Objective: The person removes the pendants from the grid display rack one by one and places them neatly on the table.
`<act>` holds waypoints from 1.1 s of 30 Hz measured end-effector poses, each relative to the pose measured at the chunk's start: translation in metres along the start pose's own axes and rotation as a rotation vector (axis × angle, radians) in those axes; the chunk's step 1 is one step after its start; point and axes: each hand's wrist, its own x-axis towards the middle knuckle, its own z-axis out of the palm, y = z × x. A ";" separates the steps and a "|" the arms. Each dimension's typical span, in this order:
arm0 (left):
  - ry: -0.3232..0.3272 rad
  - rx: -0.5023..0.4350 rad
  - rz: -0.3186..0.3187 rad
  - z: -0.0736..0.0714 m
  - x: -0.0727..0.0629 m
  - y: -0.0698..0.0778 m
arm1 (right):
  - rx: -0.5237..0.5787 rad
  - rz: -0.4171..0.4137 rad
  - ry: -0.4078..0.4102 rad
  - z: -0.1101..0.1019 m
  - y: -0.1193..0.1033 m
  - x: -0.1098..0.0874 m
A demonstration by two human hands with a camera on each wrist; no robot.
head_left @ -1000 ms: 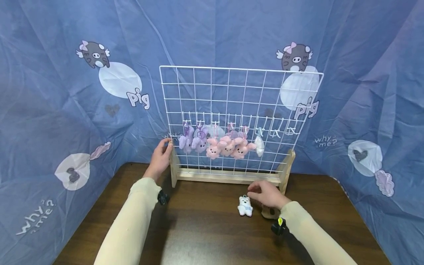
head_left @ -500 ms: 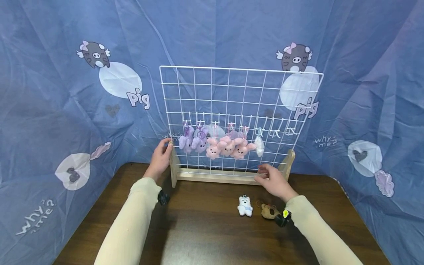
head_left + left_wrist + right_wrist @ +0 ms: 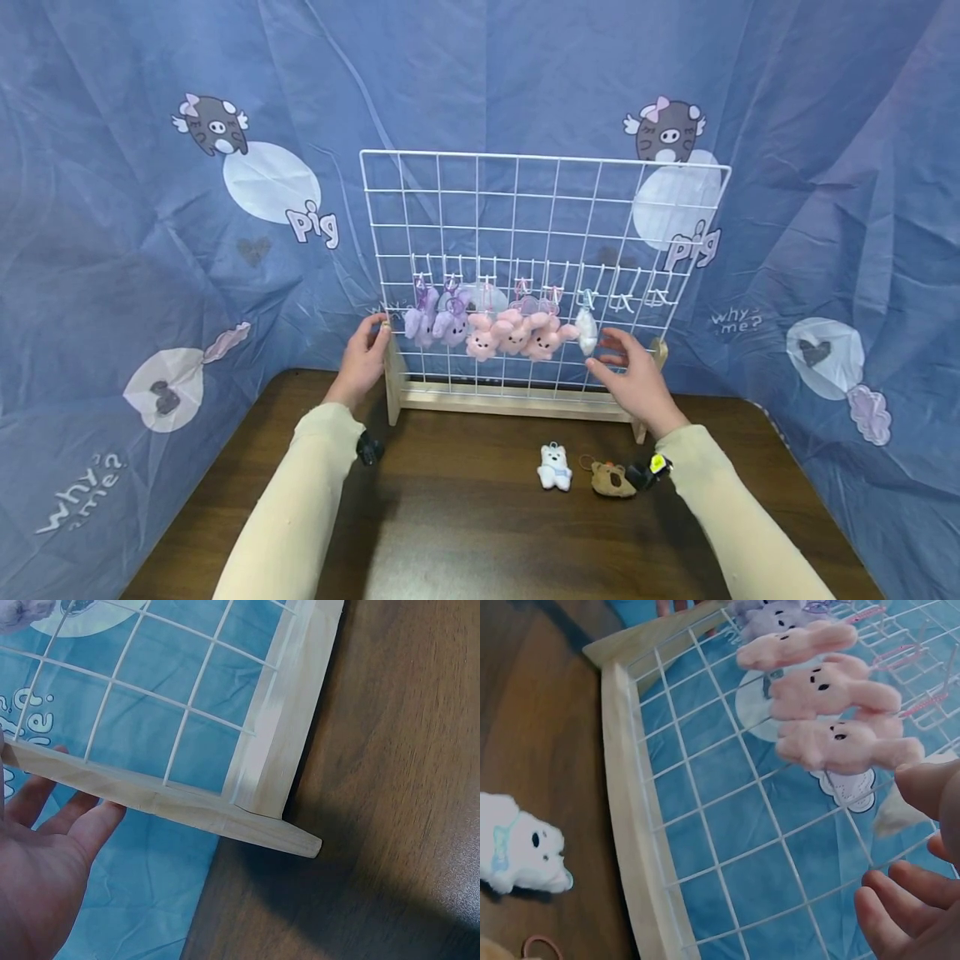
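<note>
My left hand grips the left wooden upright of a white wire grid rack, its fingertips along the outer edge. My right hand is raised at the rack's right half, thumb and fingers parted beside a small white plush keychain that hangs side-on from a hook by a teal loop. In the right wrist view the thumb covers part of that plush. To its left hang several pink bunny plush keychains and two purple ones.
On the brown table in front of the rack lie a white bear plush keychain and a brown plush keychain with a loop. Bare hooks stick out at the rack's right. A blue printed cloth hangs behind.
My right hand has risen from beside the plushes on the table, up and to the right, to the hanging white plush. The left hand stays on the upright.
</note>
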 end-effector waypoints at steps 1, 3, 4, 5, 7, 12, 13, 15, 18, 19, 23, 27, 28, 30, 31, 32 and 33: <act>0.000 0.000 0.001 0.000 0.000 0.000 | 0.018 -0.003 0.007 0.000 -0.002 0.001; 0.000 0.004 0.003 0.000 0.001 0.000 | 0.042 -0.014 0.023 -0.001 -0.004 0.002; -0.001 0.005 0.003 0.000 0.001 0.000 | 0.056 -0.015 0.027 0.000 -0.004 0.003; -0.003 0.006 0.003 0.000 0.001 0.000 | 0.069 -0.017 0.031 0.000 -0.005 0.003; -0.002 0.006 0.003 -0.001 0.000 -0.001 | 0.093 -0.017 0.037 0.000 -0.006 0.005; -0.003 0.015 -0.002 -0.001 0.000 -0.001 | 0.113 -0.009 0.029 0.001 -0.008 0.007; -0.004 0.018 -0.005 -0.001 0.000 -0.001 | 0.115 -0.011 0.026 0.002 -0.008 0.007; -0.005 0.014 -0.007 -0.001 0.001 -0.001 | 0.129 -0.015 0.016 0.002 -0.009 0.008; -0.005 0.009 -0.008 -0.001 0.001 -0.001 | 0.191 -0.006 0.001 0.004 -0.012 0.009; -0.006 0.006 -0.009 -0.001 0.001 -0.001 | 0.222 0.001 -0.001 0.005 -0.013 0.009; -0.010 0.006 -0.006 -0.002 0.001 0.000 | 0.354 0.041 -0.001 0.006 -0.016 0.012; -0.012 -0.002 -0.006 -0.002 0.001 0.001 | 0.453 0.075 0.014 0.007 -0.017 0.014; -0.012 -0.007 -0.008 -0.002 0.001 0.001 | 0.478 0.086 0.019 0.007 -0.017 0.014; -0.014 -0.012 -0.009 -0.002 0.001 0.001 | 0.524 0.102 0.019 0.007 -0.018 0.014; -0.014 -0.008 -0.008 -0.002 0.000 0.001 | 0.545 0.112 0.019 0.007 -0.018 0.015; -0.016 -0.008 -0.008 -0.002 0.000 0.001 | 0.565 0.121 0.015 0.007 -0.018 0.015; -0.017 -0.006 -0.008 -0.002 0.000 0.001 | 0.581 0.127 0.011 0.006 -0.018 0.015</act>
